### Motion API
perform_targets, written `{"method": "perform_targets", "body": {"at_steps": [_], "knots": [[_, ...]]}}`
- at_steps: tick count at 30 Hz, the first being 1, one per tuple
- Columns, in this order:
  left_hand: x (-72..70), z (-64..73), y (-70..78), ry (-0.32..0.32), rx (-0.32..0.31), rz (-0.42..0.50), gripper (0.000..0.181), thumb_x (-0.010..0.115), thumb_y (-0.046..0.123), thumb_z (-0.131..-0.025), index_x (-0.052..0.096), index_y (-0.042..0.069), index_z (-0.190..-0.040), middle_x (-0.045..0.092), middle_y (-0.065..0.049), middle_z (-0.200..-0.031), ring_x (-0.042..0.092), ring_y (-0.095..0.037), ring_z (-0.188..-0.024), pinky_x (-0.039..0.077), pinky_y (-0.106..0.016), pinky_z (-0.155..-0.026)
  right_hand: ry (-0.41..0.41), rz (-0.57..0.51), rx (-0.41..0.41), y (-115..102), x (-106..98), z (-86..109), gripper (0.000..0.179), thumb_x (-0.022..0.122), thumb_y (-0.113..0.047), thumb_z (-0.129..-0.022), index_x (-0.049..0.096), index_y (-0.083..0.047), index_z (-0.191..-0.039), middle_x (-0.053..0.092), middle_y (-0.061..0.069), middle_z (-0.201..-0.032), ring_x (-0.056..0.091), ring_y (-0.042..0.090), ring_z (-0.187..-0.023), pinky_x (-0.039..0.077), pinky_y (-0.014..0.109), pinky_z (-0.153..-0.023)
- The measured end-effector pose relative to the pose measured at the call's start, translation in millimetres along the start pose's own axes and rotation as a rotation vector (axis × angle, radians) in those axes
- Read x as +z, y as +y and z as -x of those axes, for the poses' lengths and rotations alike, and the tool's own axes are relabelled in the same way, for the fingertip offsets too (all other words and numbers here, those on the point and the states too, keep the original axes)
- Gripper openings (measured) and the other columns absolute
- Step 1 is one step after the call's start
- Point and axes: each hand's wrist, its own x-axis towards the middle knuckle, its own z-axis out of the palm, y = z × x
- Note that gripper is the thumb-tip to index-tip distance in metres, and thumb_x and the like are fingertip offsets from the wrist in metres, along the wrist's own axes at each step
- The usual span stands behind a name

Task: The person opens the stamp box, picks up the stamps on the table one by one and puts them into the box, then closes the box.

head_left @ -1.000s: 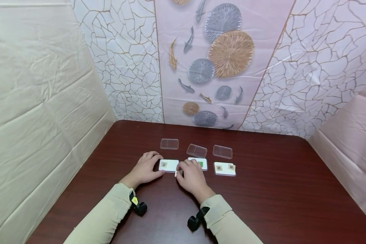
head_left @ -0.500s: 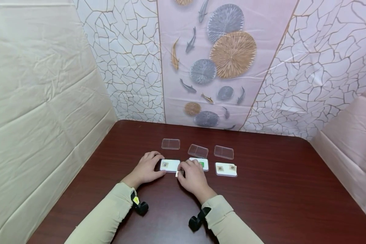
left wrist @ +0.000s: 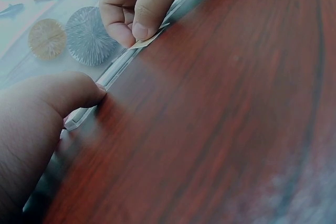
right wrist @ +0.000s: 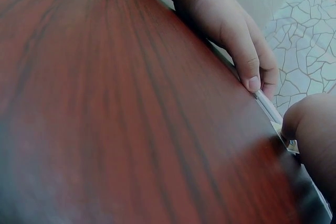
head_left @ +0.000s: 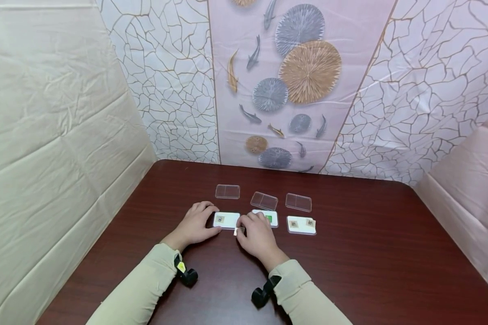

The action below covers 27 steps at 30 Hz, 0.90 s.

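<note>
The right hand (head_left: 257, 232) pinches narrowly a small stamp (head_left: 239, 231) at the near right corner of the left box (head_left: 230, 220), which the left hand (head_left: 192, 229) holds between thumb and fingers. This box bears one placed stamp (head_left: 220, 219); to its right are the middle box (head_left: 274, 216) — partly hidden — and the end box (head_left: 301, 229) with two stamps (head_left: 293, 224). Behind it and its neighbours lie three clear lids (head_left: 227, 191), so I judge the work partly done: the pinched stamp is not yet released — the lids are off.
</note>
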Motion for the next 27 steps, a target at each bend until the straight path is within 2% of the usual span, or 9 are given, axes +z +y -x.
{"method": "perform_targets", "body": {"at_steps": [11,27], "knots": [[1.6,0.4,-1.8,0.016,0.010,-0.006,0.053,0.074,0.040,-0.085,0.062,0.014,-0.128,0.052,-0.010,-0.135,0.043,-0.034,-0.129,0.033,-0.056,-0.109,-0.032,-0.010,0.018,-0.1,-0.2,0.1,0.007,0.066,-0.017,-0.086,0.067,-0.021,-0.092,0.061,-0.002,-0.092,0.052,0.026,-0.092,0.042,0.044,-0.085],[2.2,-0.2,-2.3,0.014,0.007,-0.008,0.053,0.074,0.041,-0.084,0.061,0.014,-0.129,0.051,-0.010,-0.136,0.042,-0.034,-0.129,0.033,-0.055,-0.109,-0.037,-0.001,0.023,-0.5,-0.5,0.1,0.006,0.066,-0.017,-0.087,0.067,-0.021,-0.091,0.060,-0.002,-0.091,0.051,0.026,-0.091,0.041,0.044,-0.085]]}}
